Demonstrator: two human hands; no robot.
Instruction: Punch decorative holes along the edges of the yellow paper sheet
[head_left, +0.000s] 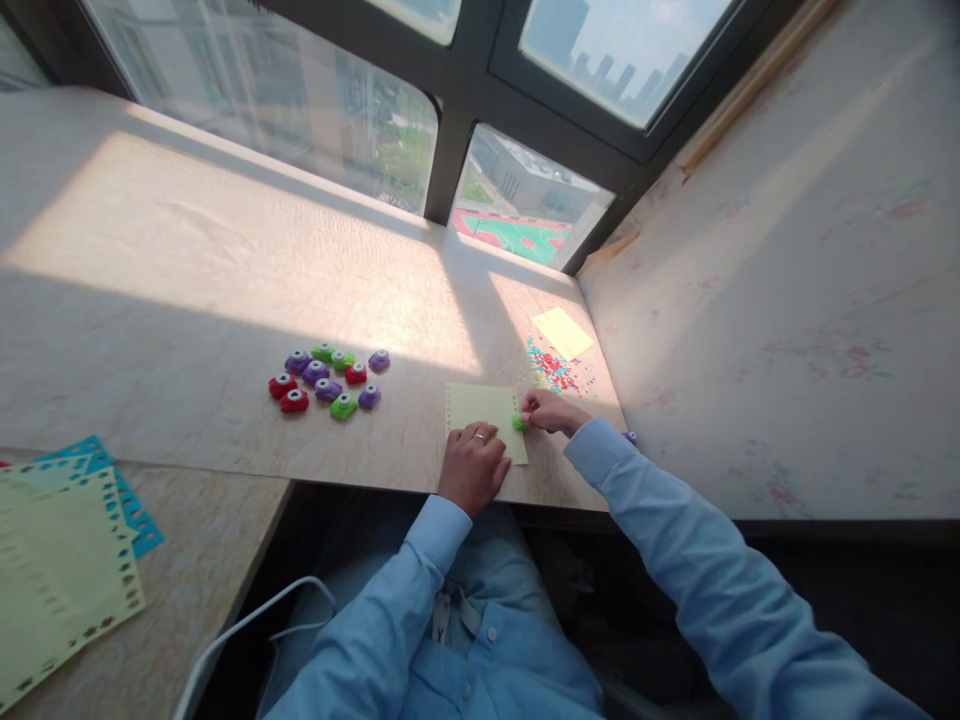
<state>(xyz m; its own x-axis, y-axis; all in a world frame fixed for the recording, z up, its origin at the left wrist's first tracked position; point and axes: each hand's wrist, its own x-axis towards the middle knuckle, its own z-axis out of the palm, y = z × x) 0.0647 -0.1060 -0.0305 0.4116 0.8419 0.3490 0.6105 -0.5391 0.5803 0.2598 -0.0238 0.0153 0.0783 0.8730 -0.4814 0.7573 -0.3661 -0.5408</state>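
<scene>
A pale yellow paper sheet (480, 408) lies near the front edge of the marble sill, with small holes along its left edge. My left hand (472, 466) presses flat on the sheet's lower part, a ring on one finger. My right hand (551, 411) grips a small green punch (519, 422) set on the sheet's right edge.
Several red, purple and green punches (328, 379) sit in a cluster to the left. A pile of coloured confetti (555, 368) and a second yellow sheet (562, 332) lie beyond my right hand. Punched yellow and blue sheets (64, 560) rest at the lower left. A white cable (247, 622) runs below.
</scene>
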